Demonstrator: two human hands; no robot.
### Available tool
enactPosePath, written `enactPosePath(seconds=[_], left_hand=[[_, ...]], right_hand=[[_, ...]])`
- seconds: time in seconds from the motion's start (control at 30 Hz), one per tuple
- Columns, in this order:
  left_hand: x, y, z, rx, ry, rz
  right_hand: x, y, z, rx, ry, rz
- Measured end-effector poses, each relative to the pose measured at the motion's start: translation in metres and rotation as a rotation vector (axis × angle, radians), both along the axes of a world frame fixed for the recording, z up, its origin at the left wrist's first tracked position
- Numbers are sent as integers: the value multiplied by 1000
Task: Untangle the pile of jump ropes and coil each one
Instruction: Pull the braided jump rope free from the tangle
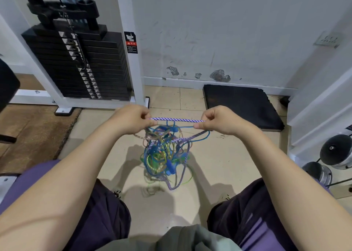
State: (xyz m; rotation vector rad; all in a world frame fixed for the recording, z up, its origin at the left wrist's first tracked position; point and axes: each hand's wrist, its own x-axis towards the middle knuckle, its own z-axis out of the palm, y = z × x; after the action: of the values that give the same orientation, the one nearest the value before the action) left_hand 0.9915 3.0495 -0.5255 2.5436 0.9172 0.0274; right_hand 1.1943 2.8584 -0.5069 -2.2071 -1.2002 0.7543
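Hands work at the middle of the view, raised above a tiled floor point(219, 155). The left hand point(131, 118) has its fingers curled and pinches one end of a taut stretch of purple-and-white braided rope point(177, 119); the right hand point(219, 119) pinches the other end with thumb and curled fingers, so the stretch runs level between them. From the right hand the same braided rope drops down and to the left into the tangle of jump ropes point(163, 155), which hangs below the two hands, between the person's knees, with its lower loops reaching toward the floor. A thin blue rope point(185, 126) runs just under the braided stretch and touches the right thumb. Within the tangle show blue cords, green cords, a yellow-flecked cord and blue handles point(169, 167); which cord belongs to which rope cannot be told, as the mass is blurred.

To the left stands a weight machine with a black weight stack point(80, 60) in a white frame point(131, 64) bearing a warning sticker point(130, 42). A black rubber mat point(242, 106) lies on the floor against the scuffed white wall point(219, 31). At the right edge sit dumbbells point(335, 151). A brown mat point(34, 132) covers the floor at the left.
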Motion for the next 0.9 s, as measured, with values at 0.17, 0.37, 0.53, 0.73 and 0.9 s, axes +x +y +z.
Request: enactPosePath(seconds=[0.17,0.37,0.53,0.73,0.9], left_hand=[[-5,8,-3,-46,-263,164],[2,-15,7,-411,-459,63],[9,-33,24,-458,-446,-5],[16,-65,39,-695,-386,-205],[6,-71,40,-714,-477,-115]], right_hand=[[15,-11,3,102,146,-75],[-9,4,29,345,202,-89],[-40,26,81,542,256,-39],[-88,42,133,644,300,11],[-78,24,147,711,267,-60]])
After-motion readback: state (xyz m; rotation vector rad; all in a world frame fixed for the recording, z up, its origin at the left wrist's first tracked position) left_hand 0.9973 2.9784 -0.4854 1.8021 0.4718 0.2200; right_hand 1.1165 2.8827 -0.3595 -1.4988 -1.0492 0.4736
